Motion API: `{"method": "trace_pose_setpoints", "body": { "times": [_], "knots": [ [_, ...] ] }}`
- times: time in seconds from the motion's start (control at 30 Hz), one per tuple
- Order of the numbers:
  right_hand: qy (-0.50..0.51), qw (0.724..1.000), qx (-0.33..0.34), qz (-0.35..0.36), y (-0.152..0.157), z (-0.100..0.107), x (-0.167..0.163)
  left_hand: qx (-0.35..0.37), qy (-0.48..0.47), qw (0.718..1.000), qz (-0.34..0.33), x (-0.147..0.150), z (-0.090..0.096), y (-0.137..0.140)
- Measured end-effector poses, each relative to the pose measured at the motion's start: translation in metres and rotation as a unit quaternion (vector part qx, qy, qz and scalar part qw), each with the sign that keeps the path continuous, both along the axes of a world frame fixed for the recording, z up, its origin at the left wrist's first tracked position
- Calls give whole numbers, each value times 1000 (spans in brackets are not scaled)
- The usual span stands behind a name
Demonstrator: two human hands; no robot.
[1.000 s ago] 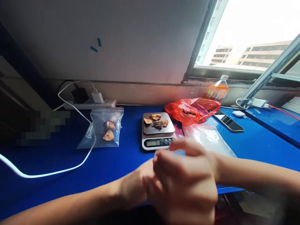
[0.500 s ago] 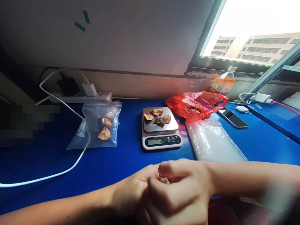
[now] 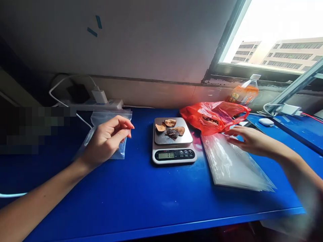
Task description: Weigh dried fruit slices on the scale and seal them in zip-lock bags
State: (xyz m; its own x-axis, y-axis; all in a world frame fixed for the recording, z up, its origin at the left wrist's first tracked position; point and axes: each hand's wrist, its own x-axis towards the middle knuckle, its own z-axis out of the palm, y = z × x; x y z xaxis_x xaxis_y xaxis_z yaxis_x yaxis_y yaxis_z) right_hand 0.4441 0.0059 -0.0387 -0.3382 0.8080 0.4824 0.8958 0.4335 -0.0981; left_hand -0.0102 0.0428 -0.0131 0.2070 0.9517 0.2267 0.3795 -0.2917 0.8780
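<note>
My left hand hovers in front of a clear zip bag, its fingers curled and the thumb near the fingertips, with nothing visible in them. It hides most of that bag, including the brown dried pieces. On the right, my right hand reaches over a stack of clear plastic bags, close to the red plastic bag. Its thumb and fingers are apart; whether they touch either bag I cannot tell. Between my hands, a kitchen scale carries several brown dried slices on its metal plate.
Behind lie a power strip with a white charger and cable. An orange drink bottle stands by the window. A white earbud case and another charger sit at right. The blue table's front edge shows.
My hands, earlier together in front of the scale, have parted: the left went to the zip bag, the right to the stacked bags. The scale's displayed number has changed.
</note>
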Motion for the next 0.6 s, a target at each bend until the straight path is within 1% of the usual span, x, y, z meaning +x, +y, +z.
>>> {"method": "trace_pose_setpoints", "body": {
  "times": [0.07, 0.1, 0.17, 0.23, 0.37, 0.43, 0.5, 0.6],
  "knots": [
    [-46, 996, -50, 53, 0, -13, -2, 35, 48, 998, -14, 9, -2, -5],
    [-50, 995, -57, 62, 0, -16, -5, 56, 76, 995, -19, 13, -3, -7],
    [-24, 997, -33, 62, 2, -19, -12, 95, 122, 988, -23, 16, -5, -11],
    [0, 998, -27, 52, 3, -19, -16, 123, 158, 979, -32, 14, -7, -13],
    [31, 999, -7, 26, 3, -23, -17, 143, 217, 965, -36, 14, -8, -9],
    [38, 999, 6, 22, 4, -27, -17, 156, 248, 955, -39, 24, -3, -2],
    [42, 999, 16, 10, 5, -29, -18, 182, 282, 940, -66, 41, 4, 5],
    [48, 998, 25, -11, 6, -30, -21, 204, 359, 904, -114, 70, 17, 16]
  ]
}}
